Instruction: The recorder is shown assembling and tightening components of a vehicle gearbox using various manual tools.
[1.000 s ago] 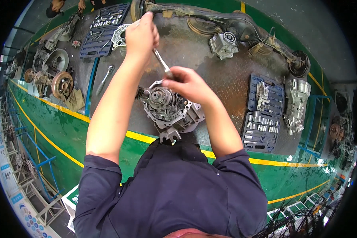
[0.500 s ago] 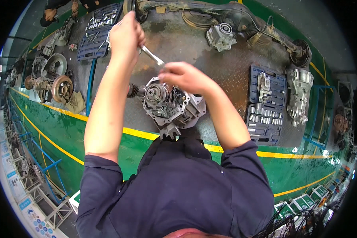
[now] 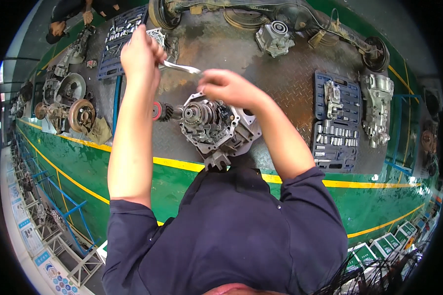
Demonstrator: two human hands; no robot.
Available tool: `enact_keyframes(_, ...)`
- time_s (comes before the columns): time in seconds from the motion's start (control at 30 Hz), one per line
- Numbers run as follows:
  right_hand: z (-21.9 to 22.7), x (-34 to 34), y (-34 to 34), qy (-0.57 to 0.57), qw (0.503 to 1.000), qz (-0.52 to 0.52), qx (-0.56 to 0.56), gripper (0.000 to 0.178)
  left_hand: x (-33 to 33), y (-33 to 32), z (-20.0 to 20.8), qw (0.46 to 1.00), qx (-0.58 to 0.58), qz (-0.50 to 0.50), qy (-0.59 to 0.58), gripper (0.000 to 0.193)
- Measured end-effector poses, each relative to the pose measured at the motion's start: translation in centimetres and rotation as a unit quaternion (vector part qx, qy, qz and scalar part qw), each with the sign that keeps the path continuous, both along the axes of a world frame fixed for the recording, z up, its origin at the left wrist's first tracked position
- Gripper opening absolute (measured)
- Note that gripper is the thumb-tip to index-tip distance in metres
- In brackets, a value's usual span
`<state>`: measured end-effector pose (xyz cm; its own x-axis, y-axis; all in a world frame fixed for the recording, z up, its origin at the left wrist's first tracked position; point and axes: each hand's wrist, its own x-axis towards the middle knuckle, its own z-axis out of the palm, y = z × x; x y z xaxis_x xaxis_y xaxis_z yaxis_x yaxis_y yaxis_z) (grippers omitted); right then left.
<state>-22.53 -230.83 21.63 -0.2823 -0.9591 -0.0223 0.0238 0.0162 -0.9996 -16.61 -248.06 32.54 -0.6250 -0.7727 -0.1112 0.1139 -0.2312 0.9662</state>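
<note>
Raised at the left, my left hand (image 3: 142, 55) is closed around a slim silvery bar (image 3: 182, 67), blurred and wrench-like. The bar slants down to the right, its free end close to the fingertips of my right hand (image 3: 229, 88). Those fingers are curled in above the gearbox; whether they touch the bar or pinch something small is hidden. Below them sits the opened gearbox (image 3: 226, 145), a grey casting with its gears and shafts exposed. A dark toothed gear (image 3: 167, 112) with a red ring sticks out at its left side, beside my left forearm.
Blue socket cases lie at right (image 3: 335, 160) and far left (image 3: 108, 66). Beyond stand a cast housing (image 3: 275, 39) and a long axle (image 3: 300, 19). Another gearbox casing (image 3: 376, 108) lies far right; a rusty brake drum (image 3: 81, 115) sits left. Another person (image 3: 66, 17) crouches at the far left.
My left hand has moved left and slightly down, and the bar now lies flatter. My right hand has shifted slightly right. The view has shifted, uncovering a light casting behind my left hand.
</note>
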Motion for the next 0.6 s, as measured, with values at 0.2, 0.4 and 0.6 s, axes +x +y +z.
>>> enact_keyframes(0.2,-2.0,0.1,-6.3,0.061,0.966,-0.094,-0.232,0.032,2.2,10.3,1.5,0.973,-0.183,-0.138,0.002,0.044)
enact_keyframes(0.4,0.7,2.0,-0.7,0.127,0.992,-0.013,-0.012,0.026,-0.7,0.2,0.7,0.999,-0.022,-0.016,-0.021,0.043)
enact_keyframes(0.6,-3.3,-0.9,-5.7,0.111,0.943,-0.293,-0.115,0.025,1.3,10.1,1.0,0.962,-0.221,-0.158,0.011,0.032)
